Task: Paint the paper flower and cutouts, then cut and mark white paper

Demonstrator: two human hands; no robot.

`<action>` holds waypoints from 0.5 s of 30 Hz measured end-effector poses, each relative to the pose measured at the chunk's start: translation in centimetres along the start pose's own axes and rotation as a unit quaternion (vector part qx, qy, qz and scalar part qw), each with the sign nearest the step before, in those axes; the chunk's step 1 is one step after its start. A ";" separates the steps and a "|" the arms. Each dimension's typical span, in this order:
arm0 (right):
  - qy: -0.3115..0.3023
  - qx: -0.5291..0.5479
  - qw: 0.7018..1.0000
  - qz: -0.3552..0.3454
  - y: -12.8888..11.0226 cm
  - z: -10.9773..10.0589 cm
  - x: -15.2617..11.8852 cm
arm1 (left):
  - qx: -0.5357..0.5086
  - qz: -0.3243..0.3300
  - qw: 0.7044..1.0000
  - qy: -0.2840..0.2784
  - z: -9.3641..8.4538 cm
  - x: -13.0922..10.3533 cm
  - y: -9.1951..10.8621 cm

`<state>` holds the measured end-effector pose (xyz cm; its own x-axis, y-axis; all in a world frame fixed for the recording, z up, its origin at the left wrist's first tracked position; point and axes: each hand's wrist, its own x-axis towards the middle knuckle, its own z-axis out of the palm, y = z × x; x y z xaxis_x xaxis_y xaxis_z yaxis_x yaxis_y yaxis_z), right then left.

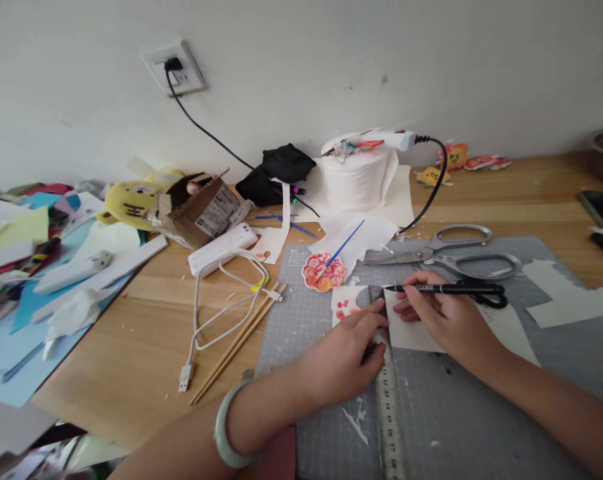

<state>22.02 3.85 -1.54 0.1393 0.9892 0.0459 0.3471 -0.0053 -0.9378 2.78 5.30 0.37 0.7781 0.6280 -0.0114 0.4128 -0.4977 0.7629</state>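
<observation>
My left hand (354,340) presses a clear ruler (387,400) down onto the grey cutting mat (331,427); its fingertips and thumb rest on the ruler. Between the thumb and fingers of my right hand (441,313) is a slim black pen (451,289), its tip pointing left beside the ruler's upper end. Beneath that hand lies a white sheet of paper (511,333). Left of the ruler, partly covered by my left hand, is a piece of paper with red painted spots (342,308). Large grey scissors (461,252) lie just beyond my right hand.
Beyond the mat stand a tissue roll (354,180) and a cardboard box (206,213). A red flower cutout (324,272) bears a blue brush. To the left lie a power bank (224,248), a white cable (196,307) and chopsticks (231,353). Torn paper (566,290) lies right.
</observation>
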 end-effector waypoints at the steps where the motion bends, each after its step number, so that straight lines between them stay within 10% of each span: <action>1: 0.002 0.002 1.000 -0.001 0.0 0.0 0.0 | -0.009 -0.003 1.000 0.001 0.0 0.0 0.0; 15: 0.011 0.024 1.000 -0.002 -0.2 0.2 -0.1 | -0.060 -0.037 0.993 0.095 0.8 0.7 -0.5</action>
<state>21.78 3.75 -1.40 0.1587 0.9857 0.0570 0.3029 0.0063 -0.9530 3.57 5.50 -0.53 0.6405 0.7668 0.0431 0.3975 -0.3790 0.8357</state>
